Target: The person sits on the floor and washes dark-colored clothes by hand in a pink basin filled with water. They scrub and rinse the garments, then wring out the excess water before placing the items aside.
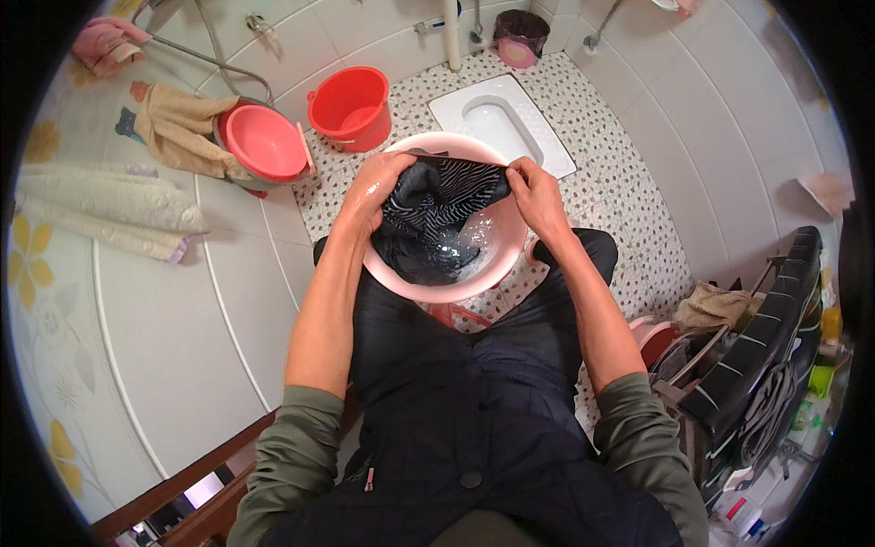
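Observation:
A wet black garment with thin white stripes (pixel 456 193) is stretched by its top edge between my two hands. My left hand (pixel 375 187), wet and sudsy, is closed on the left end of that edge. With thumb and fingers my right hand (pixel 536 193) pinches the right end. Beneath, a pale pink basin (pixel 437 294) stands between my knees with soapy water (pixel 492 242) in it. The garment's lower part hangs into the basin and lies in the water. Some fingertips of my left hand are hidden behind the cloth.
A red bucket (pixel 351 109) stands beyond the basin at left, near a pink basin (pixel 266 141) and hung towels (pixel 178 128). A squat toilet (pixel 501 118) lies beyond, with a small bin (pixel 521 38) behind. At right is a black padded piece of furniture (pixel 747 346).

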A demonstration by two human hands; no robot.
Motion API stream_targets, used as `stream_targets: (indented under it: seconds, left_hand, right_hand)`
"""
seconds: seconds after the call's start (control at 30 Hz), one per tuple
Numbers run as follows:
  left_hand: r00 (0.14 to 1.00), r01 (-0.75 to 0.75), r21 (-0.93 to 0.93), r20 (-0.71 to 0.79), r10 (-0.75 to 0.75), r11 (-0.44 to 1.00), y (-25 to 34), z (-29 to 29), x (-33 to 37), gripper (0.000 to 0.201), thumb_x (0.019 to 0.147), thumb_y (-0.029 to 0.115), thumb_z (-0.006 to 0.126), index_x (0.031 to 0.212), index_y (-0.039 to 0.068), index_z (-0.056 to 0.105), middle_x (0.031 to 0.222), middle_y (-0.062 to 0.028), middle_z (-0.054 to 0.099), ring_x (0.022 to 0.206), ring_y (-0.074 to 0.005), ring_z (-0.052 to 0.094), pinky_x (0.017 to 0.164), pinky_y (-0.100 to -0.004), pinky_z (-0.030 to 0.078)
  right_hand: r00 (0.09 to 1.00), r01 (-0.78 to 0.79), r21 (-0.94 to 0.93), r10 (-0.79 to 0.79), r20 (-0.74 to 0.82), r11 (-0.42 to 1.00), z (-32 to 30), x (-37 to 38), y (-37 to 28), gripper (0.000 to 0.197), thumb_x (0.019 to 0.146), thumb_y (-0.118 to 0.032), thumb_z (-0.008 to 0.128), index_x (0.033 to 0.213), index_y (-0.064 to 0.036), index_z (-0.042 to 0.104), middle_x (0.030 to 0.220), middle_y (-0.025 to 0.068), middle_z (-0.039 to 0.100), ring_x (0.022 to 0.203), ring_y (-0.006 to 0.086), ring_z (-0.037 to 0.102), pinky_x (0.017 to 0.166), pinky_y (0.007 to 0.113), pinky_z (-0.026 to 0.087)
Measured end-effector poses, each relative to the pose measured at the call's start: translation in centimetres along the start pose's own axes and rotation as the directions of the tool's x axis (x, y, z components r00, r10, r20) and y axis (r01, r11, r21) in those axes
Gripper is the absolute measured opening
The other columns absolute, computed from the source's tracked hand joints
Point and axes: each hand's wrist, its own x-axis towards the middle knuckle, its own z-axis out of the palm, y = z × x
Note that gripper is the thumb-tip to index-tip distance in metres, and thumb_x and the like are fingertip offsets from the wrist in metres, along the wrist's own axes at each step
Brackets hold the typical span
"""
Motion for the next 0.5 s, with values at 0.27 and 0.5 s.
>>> stream_targets:
  seconds: [0.27, 0.5]
  left_hand:
    - [0.978, 0.176, -0.635, 0.200, -0.061, 0.753, -2.8, 2.3, 0.1, 0.028, 0.094, 0.022, 0.055, 0.110, 0.000, 0.062, 0.101, -0.0098, 0.068, 0.086, -0.0204, 0.067, 0.077, -0.0344, 0.056]
    - [0.986, 0.155, -0.749, 0.157, -0.055, 0.644, -1.7, 3.4, -1.4, 0.030, 0.094, 0.026, 0.056, 0.109, 0.002, 0.064, 0.101, -0.0109, 0.069, 0.087, -0.0238, 0.067, 0.077, -0.0372, 0.056]
  right_hand:
    - [0.998, 0.060, 0.328, -0.059, -0.013, 0.943, 4.6, -2.7, -2.0, 0.017, 0.090, -0.015, 0.058, 0.089, 0.0022, 0.056, 0.072, 0.0134, 0.061, 0.066, 0.0211, 0.060, 0.062, 0.035, 0.047]
    - [0.840, -0.361, 0.242, 0.202, 0.504, 0.901, 6.9, -3.7, -0.1, 0.054, 0.086, -0.023, 0.067, 0.128, 0.0033, 0.048, 0.096, 0.0093, 0.062, 0.090, 0.0161, 0.058, 0.083, 0.029, 0.046]
